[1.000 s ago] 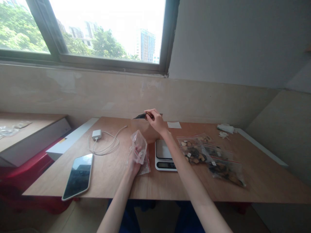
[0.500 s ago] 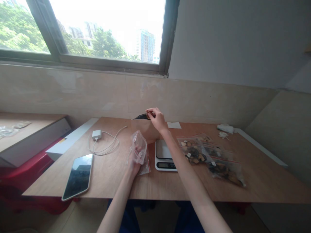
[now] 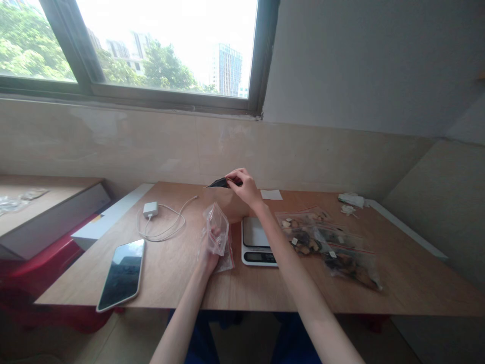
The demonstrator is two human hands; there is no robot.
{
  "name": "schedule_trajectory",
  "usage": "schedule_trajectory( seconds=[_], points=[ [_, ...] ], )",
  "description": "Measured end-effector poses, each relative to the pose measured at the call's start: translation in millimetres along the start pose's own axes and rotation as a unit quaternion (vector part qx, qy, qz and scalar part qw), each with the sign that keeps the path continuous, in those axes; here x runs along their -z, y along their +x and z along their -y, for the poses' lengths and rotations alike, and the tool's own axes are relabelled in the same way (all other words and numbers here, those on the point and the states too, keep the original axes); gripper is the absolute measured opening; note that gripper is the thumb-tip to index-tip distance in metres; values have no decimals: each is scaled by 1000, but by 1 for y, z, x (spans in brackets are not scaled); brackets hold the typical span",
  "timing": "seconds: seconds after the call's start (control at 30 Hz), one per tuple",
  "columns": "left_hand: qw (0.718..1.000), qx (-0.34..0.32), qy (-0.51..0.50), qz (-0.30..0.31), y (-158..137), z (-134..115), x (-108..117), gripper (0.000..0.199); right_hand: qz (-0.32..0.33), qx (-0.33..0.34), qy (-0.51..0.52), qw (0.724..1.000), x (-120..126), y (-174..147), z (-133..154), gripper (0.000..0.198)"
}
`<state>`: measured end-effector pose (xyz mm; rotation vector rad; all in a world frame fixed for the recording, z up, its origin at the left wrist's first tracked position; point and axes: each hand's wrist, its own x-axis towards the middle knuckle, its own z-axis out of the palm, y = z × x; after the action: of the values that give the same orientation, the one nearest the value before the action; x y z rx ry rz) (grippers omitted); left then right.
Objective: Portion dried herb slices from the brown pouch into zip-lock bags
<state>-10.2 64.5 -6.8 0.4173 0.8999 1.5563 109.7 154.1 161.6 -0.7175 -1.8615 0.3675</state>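
While we face the window, entries run left to right across the desk (image 3: pixel 170 273).

Side bench: at far left we see a second wooden surface (image 3: pixel 45 194), separate from our desk, with something pale and crinkled on it, too blurred to identify.

White box: a long white box (image 3: pixel 109 217) lies at the desk's left edge.

Phone: a phone (image 3: pixel 123 274) lies screen up near the front left corner, screen dark.

Charger: a white charger (image 3: pixel 150 209) with its looped cable (image 3: pixel 166 227) sits behind the phone, apart from it.

Left hand: our left hand (image 3: pixel 209 255) is closed on the lower part of an empty clear zip bag (image 3: pixel 216 232), holding it upright just above the desk; a second clear bag (image 3: pixel 227 260) lies flat beneath it.

Brown pouch: a brown paper pouch (image 3: pixel 223 202) stands upright behind the clear bag, dark lining showing at its mouth (image 3: pixel 219 183).

Right hand: our right hand (image 3: pixel 245 186) is at the pouch mouth, fingers pinched together on the rim or on something dark there; we cannot tell which.

Scale: a small white kitchen scale (image 3: pixel 257 242) sits just right of the left hand, platform bare, partly crossed by our right forearm.

Paper slip: a white slip (image 3: pixel 271 194) lies flat behind the scale.

Filled bags: three zip bags (image 3: pixel 326 247) holding dark and tan pieces overlap right of the scale.

Far right: small white items (image 3: pixel 350 201) rest near the back right edge, unclear.
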Motion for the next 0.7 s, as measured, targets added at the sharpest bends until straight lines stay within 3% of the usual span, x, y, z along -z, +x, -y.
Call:
schedule_trajectory(
  seconds=[0.23, 0.7],
  points=[
    [999, 17, -25, -15, -1, -1, -2, 23, 6, -11, 28, 1000, 2, 0, -2, 11],
    [999, 23, -30, -18, -6, -6, -6, 15, -64, -36, 88, 993, 4, 1, -11, 21]
  ],
)
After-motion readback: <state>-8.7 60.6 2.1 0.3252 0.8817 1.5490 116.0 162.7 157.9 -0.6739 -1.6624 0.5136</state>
